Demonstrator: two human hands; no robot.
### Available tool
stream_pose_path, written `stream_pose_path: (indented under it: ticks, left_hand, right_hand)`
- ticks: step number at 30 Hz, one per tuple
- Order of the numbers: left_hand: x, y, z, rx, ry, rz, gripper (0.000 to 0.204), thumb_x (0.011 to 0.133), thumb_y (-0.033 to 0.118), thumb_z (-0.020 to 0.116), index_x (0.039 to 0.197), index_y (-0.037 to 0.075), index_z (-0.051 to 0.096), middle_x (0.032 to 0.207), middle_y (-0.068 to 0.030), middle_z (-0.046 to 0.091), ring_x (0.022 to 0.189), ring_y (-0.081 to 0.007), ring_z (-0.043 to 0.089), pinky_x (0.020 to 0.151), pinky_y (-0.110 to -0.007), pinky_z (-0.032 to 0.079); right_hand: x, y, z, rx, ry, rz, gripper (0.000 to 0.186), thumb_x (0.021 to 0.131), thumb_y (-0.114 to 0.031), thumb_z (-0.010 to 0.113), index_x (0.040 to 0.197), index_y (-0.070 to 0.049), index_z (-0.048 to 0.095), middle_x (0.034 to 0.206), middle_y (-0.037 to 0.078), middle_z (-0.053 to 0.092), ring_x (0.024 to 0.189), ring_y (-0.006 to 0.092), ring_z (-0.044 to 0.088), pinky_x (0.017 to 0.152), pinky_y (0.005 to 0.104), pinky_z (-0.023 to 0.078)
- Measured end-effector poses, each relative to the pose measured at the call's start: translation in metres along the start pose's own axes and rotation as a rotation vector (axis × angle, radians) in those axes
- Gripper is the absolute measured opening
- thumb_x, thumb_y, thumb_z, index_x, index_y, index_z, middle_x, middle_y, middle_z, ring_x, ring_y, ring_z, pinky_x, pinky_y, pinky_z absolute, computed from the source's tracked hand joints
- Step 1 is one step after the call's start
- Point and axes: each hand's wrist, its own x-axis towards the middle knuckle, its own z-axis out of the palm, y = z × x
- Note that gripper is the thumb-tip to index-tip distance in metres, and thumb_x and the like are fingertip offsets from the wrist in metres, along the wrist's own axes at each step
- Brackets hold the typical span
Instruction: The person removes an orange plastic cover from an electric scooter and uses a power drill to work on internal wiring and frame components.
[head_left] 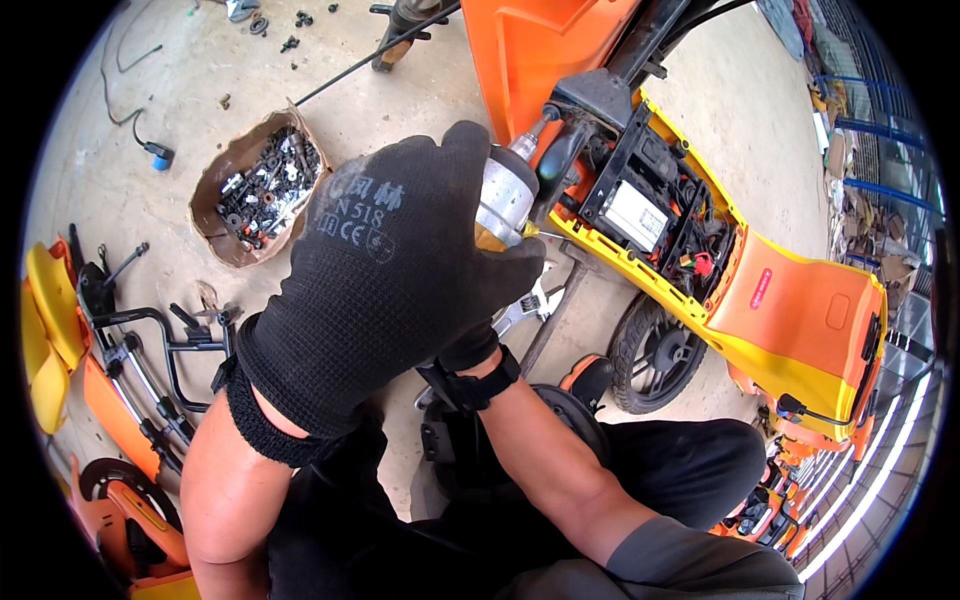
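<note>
My left hand [390, 270], in a black knit glove, is wrapped round the silver-headed body of a power driver [507, 195]. The driver's bit end [530, 140] points up at the black steering column joint [595, 100] of an orange and yellow scooter [690, 260]; whether it touches is hard to see. Behind the left hand, my gloved right hand [470, 352] shows only near its wrist, above a black watch band; its fingers are hidden. Beside it a silver wrench-like tool [525, 308] shows in part, and I cannot tell whether the right hand holds it.
A cardboard box [210, 195] of mixed bolts and fittings sits on the floor at left. The scooter's battery bay is uncovered, with a silver box [632, 215] and wires inside. Scooter parts [130, 370] lie at far left. A black wheel [655, 350] stands under the scooter.
</note>
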Motion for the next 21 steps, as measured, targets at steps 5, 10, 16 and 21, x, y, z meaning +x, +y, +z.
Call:
stream_pose_path:
  ticks: [5,10,16,21]
  left_hand:
    - [-0.001,-0.001,0.002,-0.028,-0.034,-0.045,0.056,0.068,0.024,0.081,0.112,-0.001,0.057,0.088,-0.0188,0.065,0.082,-0.0318,0.066,0.073,-0.037,0.053]
    - [-0.009,-0.002,0.001,-0.128,-0.071,-0.065,0.056,0.07,0.025,0.08,0.113,-0.001,0.055,0.087,-0.0177,0.065,0.078,-0.0325,0.065,0.072,-0.037,0.052]
    - [-0.038,-0.016,0.006,-0.242,-0.124,-0.076,0.055,0.073,0.032,0.079,0.106,-0.002,0.052,0.083,-0.0197,0.064,0.078,-0.0344,0.065,0.067,-0.04,0.052]
    - [-0.039,-0.037,-0.01,-0.477,-0.448,-0.446,0.034,0.089,0.023,0.064,0.112,-0.002,0.058,0.098,-0.0133,0.067,0.087,-0.0211,0.066,0.074,-0.031,0.051]
  right_hand:
    - [-0.003,-0.003,-0.001,-0.018,0.0,-0.001,0.06,0.097,-0.048,0.043,0.14,-0.007,0.037,0.134,0.012,0.051,0.12,0.0285,0.055,0.1,0.0431,0.047]
    - [-0.009,-0.013,-0.001,-0.072,-0.009,-0.003,0.059,0.097,-0.047,0.044,0.14,-0.007,0.038,0.134,0.012,0.051,0.119,0.0285,0.055,0.1,0.043,0.047]
    - [-0.039,-0.021,0.009,-0.275,0.083,0.034,0.05,0.1,-0.04,0.041,0.138,-0.007,0.041,0.13,0.012,0.055,0.115,0.027,0.058,0.099,0.042,0.048]
    - [-0.063,-0.015,0.008,0.088,0.133,0.175,0.049,0.101,-0.041,0.037,0.132,-0.005,0.047,0.121,0.013,0.06,0.107,0.026,0.061,0.094,0.0394,0.051]
